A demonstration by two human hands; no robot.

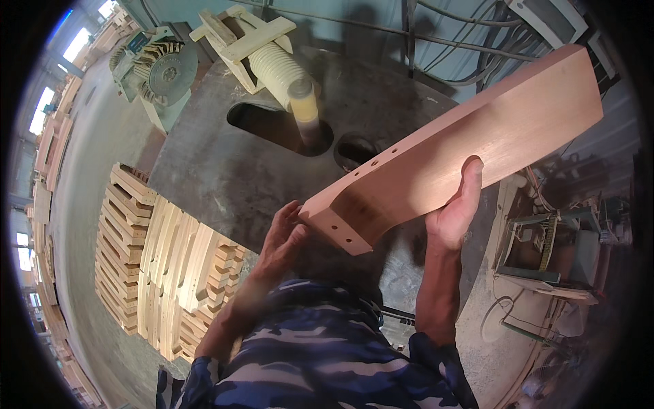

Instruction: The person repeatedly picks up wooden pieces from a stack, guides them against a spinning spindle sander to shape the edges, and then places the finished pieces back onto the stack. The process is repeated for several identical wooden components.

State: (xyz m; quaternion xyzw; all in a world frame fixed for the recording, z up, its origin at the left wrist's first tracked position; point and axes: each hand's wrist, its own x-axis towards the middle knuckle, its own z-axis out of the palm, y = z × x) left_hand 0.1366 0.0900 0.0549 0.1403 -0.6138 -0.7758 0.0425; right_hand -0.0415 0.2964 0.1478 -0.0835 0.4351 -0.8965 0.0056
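The right hand [453, 221] is clamped on the curved wooden piece [449, 153] above the desk's [197, 167] right side, thumb [471, 177] across its face (the other fingers are hidden). At its near left end is the left hand [279, 238], whose grip I cannot tell.

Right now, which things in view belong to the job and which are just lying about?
In the job:
- board, gripped by the right hand
- left hand, at the board's near end
- table under it; likely the yellow-banded spindle too

Lying about, it seems:
- stacked wood parts, left
- brush-wheel machine, upper left
- cables by the wall
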